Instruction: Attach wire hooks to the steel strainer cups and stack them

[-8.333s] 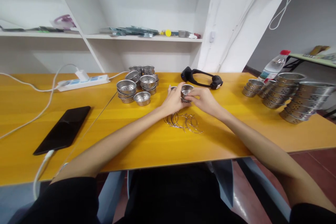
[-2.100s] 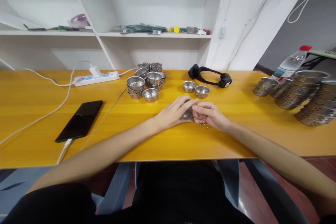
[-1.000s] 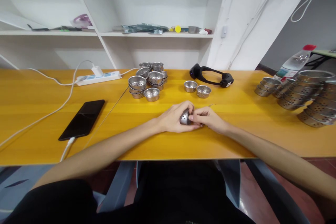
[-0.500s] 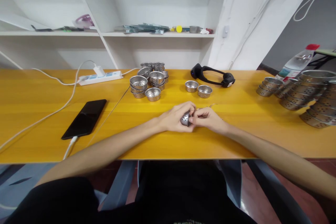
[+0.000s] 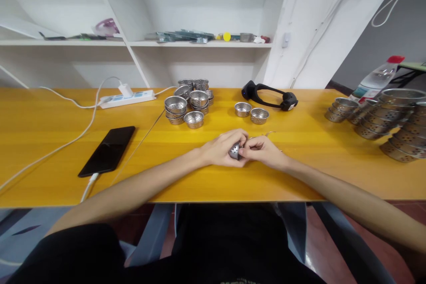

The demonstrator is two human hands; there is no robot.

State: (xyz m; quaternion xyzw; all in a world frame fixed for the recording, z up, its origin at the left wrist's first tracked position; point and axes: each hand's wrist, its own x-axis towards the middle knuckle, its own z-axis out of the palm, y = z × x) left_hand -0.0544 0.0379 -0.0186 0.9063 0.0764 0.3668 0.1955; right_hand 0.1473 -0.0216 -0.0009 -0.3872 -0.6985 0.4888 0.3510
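Observation:
My left hand is closed around a small perforated metal cup, which is tilted on its side so its dotted wall shows. My right hand meets it at the cup's right side, fingers pinched together with the thumb against the cup. The cup's rim and inside are hidden by the fingers. A bit of thin gold-coloured wire shows just beyond the right hand. Two similar perforated cups, a left one and a right one, sit upright beyond my hands.
Several more cups are piled at the back centre. Tall stacks of cups and a red-capped bottle stand at the right. A black headset-like strap lies at the back. To the left are a phone and a power strip.
Almost nothing differs. Both hands keep the same hold on the cup, with only a very slight shift of the fingers.

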